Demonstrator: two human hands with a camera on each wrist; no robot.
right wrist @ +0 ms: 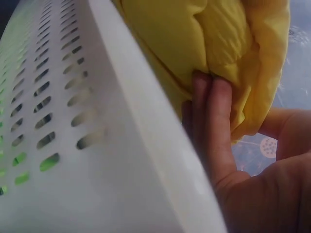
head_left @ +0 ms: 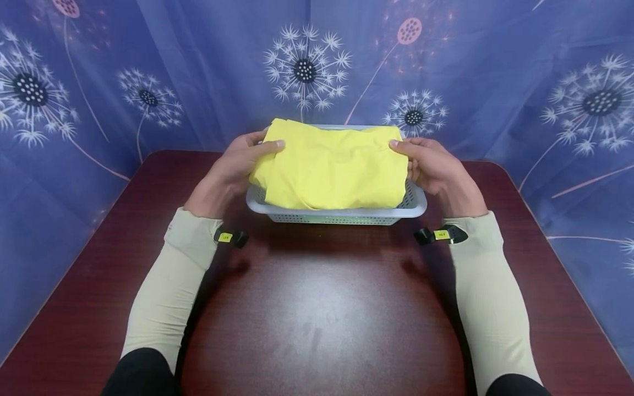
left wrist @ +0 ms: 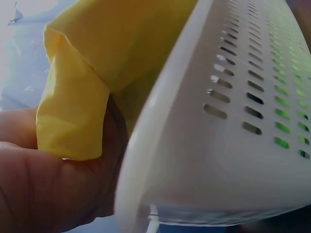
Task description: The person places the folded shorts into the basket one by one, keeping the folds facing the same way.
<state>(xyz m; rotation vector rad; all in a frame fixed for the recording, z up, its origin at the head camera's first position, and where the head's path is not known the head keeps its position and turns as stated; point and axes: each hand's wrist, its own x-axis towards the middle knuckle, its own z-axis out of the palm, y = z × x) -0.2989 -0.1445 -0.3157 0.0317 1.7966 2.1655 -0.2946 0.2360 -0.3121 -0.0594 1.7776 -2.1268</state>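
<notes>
A folded yellow cloth [head_left: 337, 165] lies across the top of a pale grey plastic basket [head_left: 337, 215] with slotted walls. At the cloth's left end my left hand [head_left: 238, 162] grips it, thumb on top and fingers underneath. My right hand [head_left: 433, 165] pinches the right end in the same way. In the left wrist view a fold of the cloth [left wrist: 73, 107] hangs over the palm beside the basket wall [left wrist: 194, 165]. The right wrist view has fingers [right wrist: 221, 121] pressed under the bunched cloth [right wrist: 233, 48], just inside the basket rim. Something green shows through the slots.
The basket stands near the back edge of a dark red-brown table [head_left: 317, 308]. Behind it hangs a blue curtain [head_left: 208, 66] with a dandelion print. Both forearms reach over the table, each with a small black wrist camera.
</notes>
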